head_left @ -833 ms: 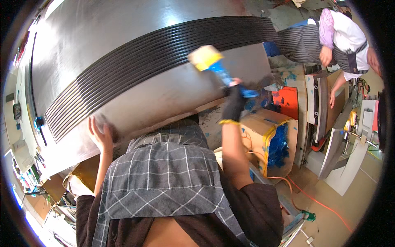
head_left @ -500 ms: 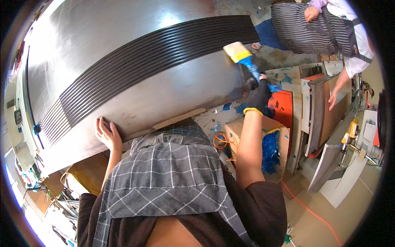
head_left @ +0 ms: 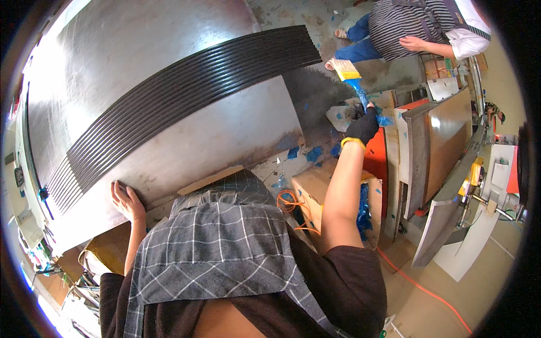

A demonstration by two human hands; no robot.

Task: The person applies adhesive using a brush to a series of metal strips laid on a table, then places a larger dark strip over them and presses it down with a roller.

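My right hand (head_left: 363,125), in a dark glove with a yellow cuff, is closed round the handle of a wide paintbrush (head_left: 348,71). The brush has pale bristles, a yellow band and blue wrapping on its handle. It is held out past the right end of a grey metal sheet (head_left: 242,124), apart from it. My bare left hand (head_left: 127,201) rests with fingers spread at the sheet's near edge. Black ribbed strips (head_left: 197,84) lie side by side across the metal, their right ends overhanging the grey surface.
A cardboard box (head_left: 307,186) with blue plastic stands by my right arm, an orange cord (head_left: 288,201) beside it. Panels (head_left: 445,135) lean at the right. Another person in a striped apron (head_left: 397,28) stands at the far right. Blue scraps (head_left: 314,154) lie on the floor.
My right hand has swung the brush to the right, off the sheet's end and away from the strips. My left hand stays at the near edge. The other person has shifted.
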